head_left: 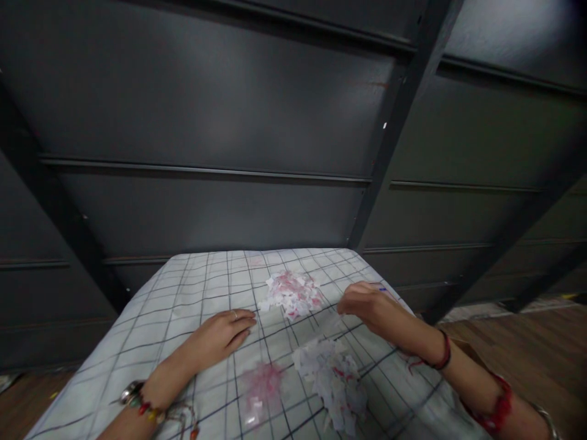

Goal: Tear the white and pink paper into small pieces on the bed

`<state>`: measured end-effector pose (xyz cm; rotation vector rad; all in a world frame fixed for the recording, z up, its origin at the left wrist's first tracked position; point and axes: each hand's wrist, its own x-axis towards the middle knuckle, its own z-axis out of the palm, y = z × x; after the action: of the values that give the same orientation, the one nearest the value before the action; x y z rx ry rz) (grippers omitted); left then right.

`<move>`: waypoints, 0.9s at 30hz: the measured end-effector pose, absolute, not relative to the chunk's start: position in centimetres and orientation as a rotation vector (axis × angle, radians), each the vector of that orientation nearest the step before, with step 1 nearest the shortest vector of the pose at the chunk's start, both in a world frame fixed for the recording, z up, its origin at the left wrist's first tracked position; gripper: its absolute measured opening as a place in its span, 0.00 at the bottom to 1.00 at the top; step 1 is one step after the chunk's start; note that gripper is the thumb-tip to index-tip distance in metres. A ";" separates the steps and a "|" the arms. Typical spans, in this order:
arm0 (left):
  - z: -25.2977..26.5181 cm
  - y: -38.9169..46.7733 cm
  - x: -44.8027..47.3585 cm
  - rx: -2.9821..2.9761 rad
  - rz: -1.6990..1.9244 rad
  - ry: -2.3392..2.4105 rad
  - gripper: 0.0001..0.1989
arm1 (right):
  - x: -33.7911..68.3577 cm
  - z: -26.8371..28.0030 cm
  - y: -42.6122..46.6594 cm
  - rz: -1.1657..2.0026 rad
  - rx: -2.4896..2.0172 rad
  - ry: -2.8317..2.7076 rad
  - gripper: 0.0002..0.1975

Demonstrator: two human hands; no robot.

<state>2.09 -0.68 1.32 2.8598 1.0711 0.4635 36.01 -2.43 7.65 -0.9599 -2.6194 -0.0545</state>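
Observation:
My left hand (229, 333) lies flat on the checked cloth, fingers stretched out and holding nothing. Just beyond its fingertips is a heap of white and pink scraps (293, 294). My right hand (362, 302) is raised a little over the cloth to the right of that heap, its fingers pinched together. A pale, partly see-through strip (329, 322) hangs blurred at those fingertips; its material is unclear. Closer to me is a second heap of whitish scraps (332, 382) with a few red bits. Left of it sits a blurred clear and pink pile (263, 388), which looks like plastic pieces.
A white cloth with dark grid lines (202, 284) covers the table. Dark grey metal panels (229, 110) stand right behind its far edge. At the table's right edge lies a small item with a blue mark (381, 289). Brown wood flooring (527, 333) shows at the right.

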 end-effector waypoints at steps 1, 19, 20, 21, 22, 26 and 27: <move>1.3 -0.6 2.1 2.858 0.461 1.077 0.14 | 36.4 7.8 -2.5 -0.037 -0.946 -2.620 0.19; 1.2 -0.6 2.0 2.887 0.391 1.051 0.14 | 36.6 8.0 -2.3 0.062 -0.885 -2.642 0.19; 1.2 -0.6 2.0 2.888 0.394 1.050 0.14 | 36.9 8.1 -2.3 0.061 -0.868 -2.653 0.19; 1.2 -0.6 2.0 2.887 0.394 1.052 0.14 | 37.0 8.2 -2.2 0.054 -0.848 -2.656 0.18; 1.2 -0.6 2.0 2.887 0.393 1.053 0.14 | 37.1 8.2 -2.2 0.042 -0.830 -2.648 0.17; 1.1 -0.5 2.0 2.891 0.370 1.059 0.14 | 36.4 8.5 -2.1 -0.076 -0.859 -2.581 0.17; 1.1 -0.5 2.0 2.893 0.365 1.067 0.14 | 35.9 8.5 -2.2 -0.137 -0.895 -2.567 0.17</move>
<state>1.96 -0.50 1.11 2.8925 1.0666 0.3645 35.89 -2.15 8.49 -0.8952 -2.5671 -0.1369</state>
